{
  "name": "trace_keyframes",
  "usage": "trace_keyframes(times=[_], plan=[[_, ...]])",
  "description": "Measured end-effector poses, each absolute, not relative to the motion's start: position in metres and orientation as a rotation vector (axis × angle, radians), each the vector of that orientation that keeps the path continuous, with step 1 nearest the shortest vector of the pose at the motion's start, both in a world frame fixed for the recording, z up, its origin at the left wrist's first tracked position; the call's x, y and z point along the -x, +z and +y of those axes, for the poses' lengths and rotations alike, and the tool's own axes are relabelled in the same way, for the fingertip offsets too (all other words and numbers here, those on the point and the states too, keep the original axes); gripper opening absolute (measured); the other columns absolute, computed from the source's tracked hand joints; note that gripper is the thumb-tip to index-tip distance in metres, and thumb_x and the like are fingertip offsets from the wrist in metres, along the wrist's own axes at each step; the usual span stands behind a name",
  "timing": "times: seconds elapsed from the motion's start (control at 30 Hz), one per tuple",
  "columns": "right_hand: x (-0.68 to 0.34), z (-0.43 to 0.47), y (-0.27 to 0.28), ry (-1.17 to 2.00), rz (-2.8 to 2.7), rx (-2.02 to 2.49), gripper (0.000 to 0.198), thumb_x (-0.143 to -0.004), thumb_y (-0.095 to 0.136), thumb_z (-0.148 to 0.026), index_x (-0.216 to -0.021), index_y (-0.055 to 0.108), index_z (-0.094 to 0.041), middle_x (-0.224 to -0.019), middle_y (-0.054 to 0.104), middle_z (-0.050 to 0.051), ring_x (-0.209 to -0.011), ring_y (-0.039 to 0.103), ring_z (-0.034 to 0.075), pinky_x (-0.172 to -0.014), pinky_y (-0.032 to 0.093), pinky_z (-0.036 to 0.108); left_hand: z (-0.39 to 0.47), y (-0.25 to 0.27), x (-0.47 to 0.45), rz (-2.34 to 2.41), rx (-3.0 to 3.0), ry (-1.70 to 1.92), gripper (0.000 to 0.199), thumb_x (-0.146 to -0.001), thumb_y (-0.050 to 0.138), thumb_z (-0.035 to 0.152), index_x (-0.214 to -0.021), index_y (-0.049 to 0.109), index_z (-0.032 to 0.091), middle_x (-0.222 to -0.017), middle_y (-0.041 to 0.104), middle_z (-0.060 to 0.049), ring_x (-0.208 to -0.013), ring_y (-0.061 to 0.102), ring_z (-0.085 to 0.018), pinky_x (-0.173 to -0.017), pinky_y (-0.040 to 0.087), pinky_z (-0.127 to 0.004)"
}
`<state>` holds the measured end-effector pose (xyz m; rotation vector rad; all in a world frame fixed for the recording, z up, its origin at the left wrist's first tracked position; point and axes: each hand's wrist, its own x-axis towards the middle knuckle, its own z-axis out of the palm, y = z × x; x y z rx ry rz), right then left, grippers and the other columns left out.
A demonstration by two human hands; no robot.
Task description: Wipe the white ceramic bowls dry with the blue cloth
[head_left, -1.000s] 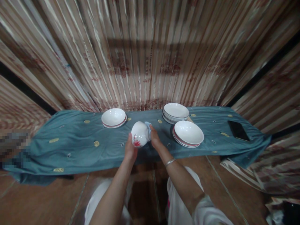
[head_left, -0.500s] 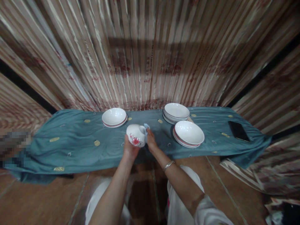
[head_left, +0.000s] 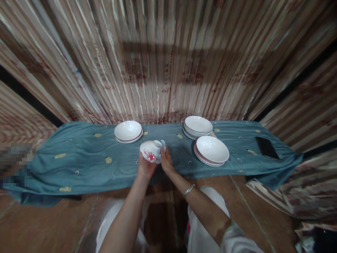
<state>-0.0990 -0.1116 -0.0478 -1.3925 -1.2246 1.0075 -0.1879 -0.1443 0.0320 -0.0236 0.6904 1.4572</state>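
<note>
A white bowl (head_left: 149,149) with red flowers on its outside is held up over the near middle of the table, tilted so its foot ring faces up and right. My left hand (head_left: 146,167) grips it from below on the left side. At the bowl's right side, my right hand (head_left: 166,161) is closed on a pale blue cloth (head_left: 163,144) and presses it against the bowl. A silver bangle sits on my right wrist. The inside of the bowl is turned away from view.
A teal patterned cloth (head_left: 86,158) covers the table. Shallow white bowls are stacked at the back left (head_left: 128,130), at the back right (head_left: 198,125) and at the near right (head_left: 212,149). A black phone-like slab (head_left: 266,147) lies at the right end. A striped curtain (head_left: 168,70) hangs behind.
The bowl has turned in my hands and shifted slightly left, so its foot ring shows more plainly. My right hand has moved a little left with the cloth. The stacks stay put.
</note>
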Motion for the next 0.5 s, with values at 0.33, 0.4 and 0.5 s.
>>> trace_keyframes(times=[0.33, 0.4, 0.5], plan=[[0.103, -0.138, -0.042, 0.862, -1.400, 1.336, 0.070, -0.094, 0.029, -0.057, -0.151, 0.020, -0.018, -0.156, 0.026, 0.011, -0.145, 0.019, 0.022, -0.119, 0.018, 0.045, -0.139, 0.033, 0.185, 0.672, 0.053, 1.530, 0.051, -0.098, 0.026, 0.037, -0.139, 0.047, 0.015, -0.103, 0.073, -0.011, -0.086, 0.069, -0.020, -0.089, 0.051, -0.035], [0.104, -0.146, -0.040, 0.837, -1.436, 1.337, 0.070, -0.094, 0.031, -0.055, -0.151, 0.018, -0.016, -0.157, 0.022, 0.012, -0.147, 0.013, 0.023, -0.119, 0.017, 0.048, -0.138, 0.033, 0.186, 0.682, 0.053, 1.535, 0.050, -0.098, 0.025, 0.036, -0.138, 0.048, 0.014, -0.098, 0.074, -0.010, -0.081, 0.069, -0.019, -0.088, 0.051, -0.033], [0.105, -0.156, -0.035, 0.780, -1.529, 1.349, 0.069, -0.096, 0.031, -0.049, -0.151, 0.016, -0.012, -0.158, 0.017, 0.014, -0.148, 0.009, 0.024, -0.118, 0.018, 0.049, -0.139, 0.033, 0.187, 0.696, 0.052, 1.507, 0.049, -0.098, 0.026, 0.034, -0.135, 0.051, 0.013, -0.088, 0.075, -0.008, -0.073, 0.069, -0.018, -0.086, 0.052, -0.032]])
